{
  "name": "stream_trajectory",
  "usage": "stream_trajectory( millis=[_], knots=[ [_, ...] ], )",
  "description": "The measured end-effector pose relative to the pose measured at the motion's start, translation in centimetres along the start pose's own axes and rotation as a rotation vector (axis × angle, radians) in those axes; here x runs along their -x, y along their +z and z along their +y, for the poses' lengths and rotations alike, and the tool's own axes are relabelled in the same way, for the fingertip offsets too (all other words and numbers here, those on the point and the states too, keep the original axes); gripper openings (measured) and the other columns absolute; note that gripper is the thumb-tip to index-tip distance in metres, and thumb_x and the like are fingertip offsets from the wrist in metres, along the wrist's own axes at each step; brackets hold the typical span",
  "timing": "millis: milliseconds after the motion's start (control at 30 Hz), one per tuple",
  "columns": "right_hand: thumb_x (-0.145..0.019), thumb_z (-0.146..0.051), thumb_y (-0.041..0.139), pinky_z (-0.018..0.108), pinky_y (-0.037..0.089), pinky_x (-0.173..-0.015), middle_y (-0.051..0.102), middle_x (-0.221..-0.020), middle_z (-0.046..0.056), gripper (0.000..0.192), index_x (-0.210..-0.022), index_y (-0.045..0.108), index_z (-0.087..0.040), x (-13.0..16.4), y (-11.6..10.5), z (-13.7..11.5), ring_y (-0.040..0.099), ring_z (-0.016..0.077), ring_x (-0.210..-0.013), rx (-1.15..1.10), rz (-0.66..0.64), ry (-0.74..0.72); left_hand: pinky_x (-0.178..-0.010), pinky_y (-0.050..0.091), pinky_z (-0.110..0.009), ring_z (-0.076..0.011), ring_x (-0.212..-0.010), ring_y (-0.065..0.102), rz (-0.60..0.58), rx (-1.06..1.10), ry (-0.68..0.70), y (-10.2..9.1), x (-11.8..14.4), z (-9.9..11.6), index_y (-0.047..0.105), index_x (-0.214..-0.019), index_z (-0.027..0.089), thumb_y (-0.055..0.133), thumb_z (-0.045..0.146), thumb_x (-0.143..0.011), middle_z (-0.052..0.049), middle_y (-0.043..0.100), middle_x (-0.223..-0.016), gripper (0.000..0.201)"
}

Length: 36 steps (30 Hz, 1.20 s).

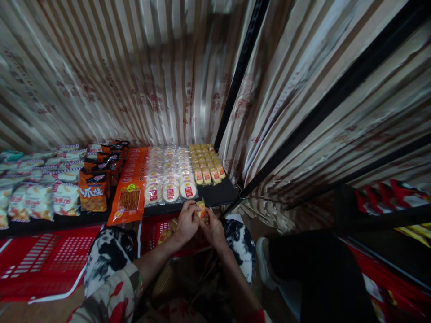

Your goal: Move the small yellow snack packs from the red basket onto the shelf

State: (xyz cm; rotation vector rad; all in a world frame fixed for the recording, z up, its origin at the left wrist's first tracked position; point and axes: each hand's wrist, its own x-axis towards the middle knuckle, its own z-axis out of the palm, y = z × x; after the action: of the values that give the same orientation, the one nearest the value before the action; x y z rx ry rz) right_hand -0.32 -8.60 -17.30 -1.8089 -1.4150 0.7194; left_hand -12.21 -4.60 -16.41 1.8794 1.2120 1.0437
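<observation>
My left hand and my right hand meet in front of the shelf edge, fingers closed around one small yellow snack packet with a red and white label. Just beyond them, matching yellow packets stand in tight rows at the right end of the black shelf. Left of these lie rows of round white wrapped crackers with red labels. Below my left wrist, a red basket holds more yellow packets, partly hidden by my arm.
Farther left stand an orange snack bag, black-and-orange bags and pale bags. Another red basket sits below. Striped curtains and a black post rise behind. At right are a person's dark-clothed leg and another shelf.
</observation>
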Motion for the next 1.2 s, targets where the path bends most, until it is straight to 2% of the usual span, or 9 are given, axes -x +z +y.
stream_trajectory(
  millis=[100, 233, 367, 533, 733, 933, 1200],
  knots=[
    [-0.079, -0.035, 0.052, 0.027, 0.051, -0.073, 0.069, -0.094, 0.005, 0.038, -0.113, 0.055, -0.020, -0.3, -0.1, 0.2, 0.066, 0.0162, -0.078, -0.042, 0.033, -0.017, -0.096, 0.046, -0.035, -0.0175, -0.104, 0.055, 0.011, -0.001, 0.021, 0.3, -0.3, 0.2, 0.064, -0.083, 0.017, 0.046, -0.001, -0.067, -0.007, 0.052, -0.109, 0.029],
    [-0.078, -0.035, 0.053, 0.029, 0.052, -0.072, 0.067, -0.097, 0.008, 0.042, -0.114, 0.056, -0.016, -1.0, 0.0, 0.6, 0.064, 0.0166, -0.075, 0.013, 0.125, -0.044, -0.096, 0.045, -0.034, -0.0173, -0.103, 0.054, 0.017, -0.011, 0.035, 0.6, -0.8, 0.5, 0.063, -0.080, 0.017, 0.046, 0.000, -0.069, -0.006, 0.052, -0.106, 0.027],
    [-0.078, -0.033, 0.051, 0.030, 0.052, -0.074, 0.066, -0.098, 0.011, 0.042, -0.114, 0.058, -0.013, -1.7, 0.0, 0.7, 0.063, 0.0186, -0.080, 0.065, 0.181, -0.114, -0.094, 0.046, -0.033, -0.0168, -0.099, 0.054, 0.024, -0.039, 0.012, 0.6, -1.2, 1.2, 0.064, -0.080, 0.016, 0.045, 0.001, -0.072, -0.006, 0.053, -0.101, 0.026],
    [-0.079, -0.030, 0.051, 0.032, 0.052, -0.073, 0.064, -0.097, 0.012, 0.041, -0.115, 0.057, -0.011, -2.7, -0.4, 0.6, 0.061, 0.0195, -0.080, 0.135, 0.196, -0.163, -0.092, 0.047, -0.032, -0.0163, -0.095, 0.055, -0.004, -0.075, -0.035, 0.7, -1.8, 1.9, 0.065, -0.085, 0.016, 0.045, 0.003, -0.073, -0.006, 0.053, -0.099, 0.027],
    [-0.080, -0.032, 0.051, 0.033, 0.051, -0.078, 0.061, -0.101, 0.012, 0.042, -0.116, 0.056, -0.012, -3.9, -0.5, 0.3, 0.060, 0.0206, -0.086, 0.167, 0.232, -0.194, -0.095, 0.046, -0.031, -0.0172, -0.099, 0.055, 0.001, -0.111, -0.021, 1.0, -2.7, 1.6, 0.066, -0.092, 0.015, 0.045, 0.005, -0.075, -0.008, 0.054, -0.104, 0.029],
    [-0.080, -0.035, 0.049, 0.035, 0.050, -0.078, 0.061, -0.102, 0.013, 0.045, -0.118, 0.055, -0.011, -5.6, -0.5, -0.1, 0.060, 0.0215, -0.084, 0.186, 0.244, -0.155, -0.097, 0.046, -0.032, -0.0176, -0.103, 0.055, -0.010, -0.115, -0.013, 1.2, -4.1, 1.5, 0.065, -0.096, 0.015, 0.045, 0.005, -0.075, -0.008, 0.055, -0.109, 0.031],
    [-0.079, -0.033, 0.048, 0.035, 0.050, -0.078, 0.059, -0.101, 0.015, 0.049, -0.121, 0.054, -0.009, -8.4, -0.2, 0.0, 0.059, 0.0221, -0.084, 0.200, 0.281, -0.147, -0.098, 0.045, -0.036, -0.0194, -0.106, 0.056, -0.040, -0.114, -0.036, 1.0, -5.9, 2.7, 0.064, -0.098, 0.014, 0.043, 0.006, -0.078, -0.011, 0.057, -0.114, 0.030]
  ],
)
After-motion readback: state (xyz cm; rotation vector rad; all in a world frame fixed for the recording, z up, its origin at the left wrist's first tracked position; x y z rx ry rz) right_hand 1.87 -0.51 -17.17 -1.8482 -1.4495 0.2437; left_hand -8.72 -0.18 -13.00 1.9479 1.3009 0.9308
